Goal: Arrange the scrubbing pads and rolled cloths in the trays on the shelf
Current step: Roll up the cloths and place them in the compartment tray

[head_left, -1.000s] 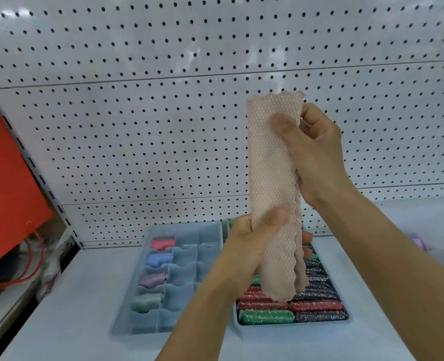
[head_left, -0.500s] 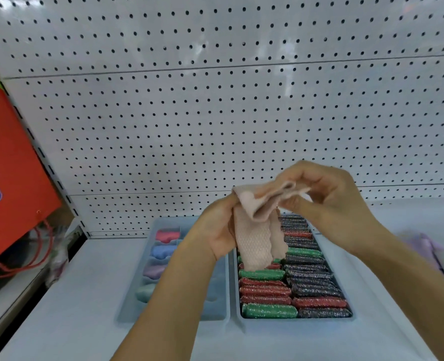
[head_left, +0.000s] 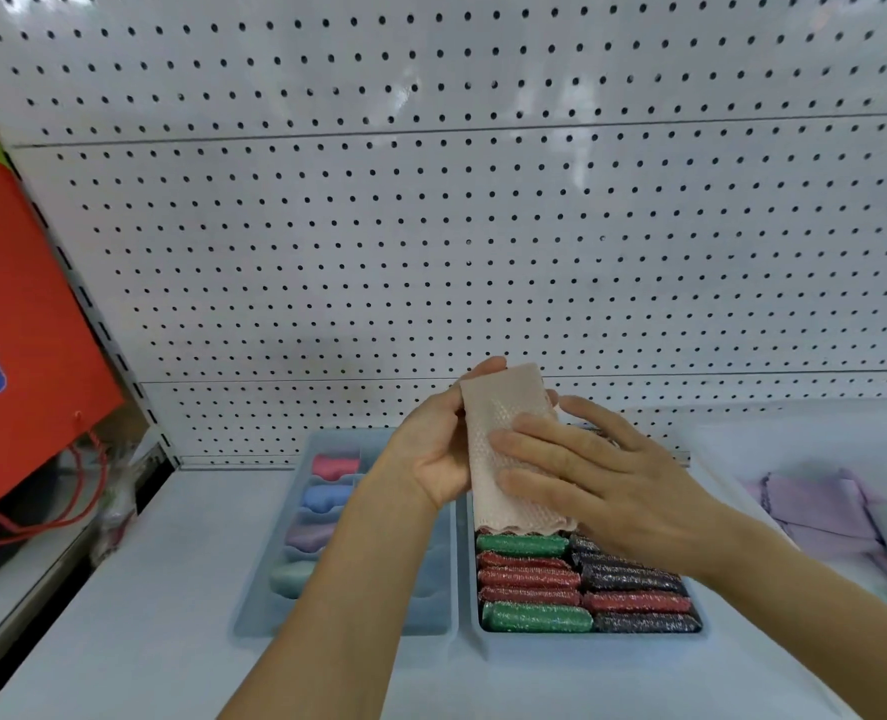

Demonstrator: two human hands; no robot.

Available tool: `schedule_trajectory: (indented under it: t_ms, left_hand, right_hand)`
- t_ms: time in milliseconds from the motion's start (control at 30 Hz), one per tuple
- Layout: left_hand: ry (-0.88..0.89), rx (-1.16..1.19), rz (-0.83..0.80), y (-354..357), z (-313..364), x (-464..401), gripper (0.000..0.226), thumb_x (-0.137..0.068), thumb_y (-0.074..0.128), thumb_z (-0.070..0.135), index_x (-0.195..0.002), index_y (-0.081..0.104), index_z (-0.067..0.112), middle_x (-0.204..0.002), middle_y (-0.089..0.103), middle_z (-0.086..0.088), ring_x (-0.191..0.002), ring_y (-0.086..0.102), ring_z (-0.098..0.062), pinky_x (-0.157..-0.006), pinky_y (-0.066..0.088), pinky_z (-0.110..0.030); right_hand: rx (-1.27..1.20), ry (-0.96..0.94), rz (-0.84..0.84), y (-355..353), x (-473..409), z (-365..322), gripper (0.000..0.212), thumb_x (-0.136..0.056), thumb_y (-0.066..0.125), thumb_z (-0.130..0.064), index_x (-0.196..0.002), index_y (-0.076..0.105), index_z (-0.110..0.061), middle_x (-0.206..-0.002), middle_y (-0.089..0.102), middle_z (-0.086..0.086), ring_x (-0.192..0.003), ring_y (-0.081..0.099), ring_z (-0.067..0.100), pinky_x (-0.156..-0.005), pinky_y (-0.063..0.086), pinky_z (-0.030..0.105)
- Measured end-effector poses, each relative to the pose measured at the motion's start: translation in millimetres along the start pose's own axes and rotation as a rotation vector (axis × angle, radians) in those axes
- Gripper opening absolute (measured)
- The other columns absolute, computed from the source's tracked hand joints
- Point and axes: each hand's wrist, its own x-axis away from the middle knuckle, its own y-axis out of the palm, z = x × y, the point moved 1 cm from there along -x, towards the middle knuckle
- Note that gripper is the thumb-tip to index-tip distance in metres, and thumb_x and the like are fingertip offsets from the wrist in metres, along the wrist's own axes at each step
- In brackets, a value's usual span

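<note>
Hanging folded above the right tray (head_left: 589, 640), the pink cloth (head_left: 509, 439) is gripped from behind by the left hand (head_left: 433, 457), while the right hand (head_left: 594, 483) presses flat fingers on its front. Glittery pads (head_left: 534, 576) fill that tray; rolled cloths (head_left: 321, 496) sit in the left tray (head_left: 259, 613).

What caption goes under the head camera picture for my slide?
Two hands fold a peach textured cloth above a blue tray of glittery scrubbing pads, beside a blue divided tray of rolled cloths.
</note>
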Motion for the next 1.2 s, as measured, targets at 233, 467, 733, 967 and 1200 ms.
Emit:
schedule_trajectory:
  t_ms: [233,467,733,967,1200]
  left_hand:
    - [0.126,-0.230,0.167,-22,-22,2,0.037,-0.098,0.033,0.030,-0.106,0.062,0.007,-0.110,0.065,-0.020,-0.099,0.059,-0.027,-0.094,0.045,-0.045]
    - [0.335,-0.720,0.110,6,-30,34,0.070,-0.076,0.030,0.076,-0.111,0.064,0.024,-0.095,0.073,0.001,-0.079,0.069,-0.015,-0.057,0.054,-0.033]
    - [0.621,-0.666,0.284,3,-39,39,0.018,-0.101,0.042,0.038,-0.097,0.059,0.033,-0.096,0.069,0.007,-0.087,0.067,-0.010,-0.072,0.055,-0.028]
    - [0.536,-0.441,0.096,0,-23,47,0.038,-0.093,0.041,0.002,-0.070,0.062,0.024,-0.074,0.062,-0.006,-0.064,0.055,-0.019,-0.051,0.044,-0.026]
    - [0.122,-0.724,0.087,-25,-9,50,0.058,-0.093,0.035,0.058,-0.112,0.067,0.013,-0.091,0.070,-0.011,-0.075,0.067,-0.024,-0.050,0.053,-0.033]
  right_hand:
    - [-0.672,0.773,0.290,-18,-39,-1,0.008,-0.081,0.063,-0.017,-0.086,0.065,-0.023,-0.077,0.064,-0.012,-0.073,0.054,0.007,-0.066,0.042,0.025]
    - [-1.382,1.379,0.247,-6,-50,1,0.015,-0.090,0.063,-0.022,-0.098,0.066,-0.011,-0.094,0.073,0.007,-0.087,0.070,0.025,-0.077,0.059,0.043]
    - [-1.480,1.348,0.188,4,-54,-17,0.011,-0.097,0.051,-0.031,-0.098,0.060,-0.027,-0.084,0.069,0.001,-0.072,0.064,0.019,-0.055,0.047,0.029]
    - [-1.729,1.233,0.365,-1,-48,-17,0.012,-0.078,0.062,-0.008,-0.077,0.068,-0.018,-0.078,0.065,0.004,-0.064,0.057,0.017,-0.050,0.044,0.027]
    - [-1.341,1.019,0.163,1,-47,-17,0.053,-0.090,0.035,0.020,-0.066,0.066,-0.016,-0.066,0.061,-0.008,-0.055,0.050,0.008,-0.046,0.038,0.023]
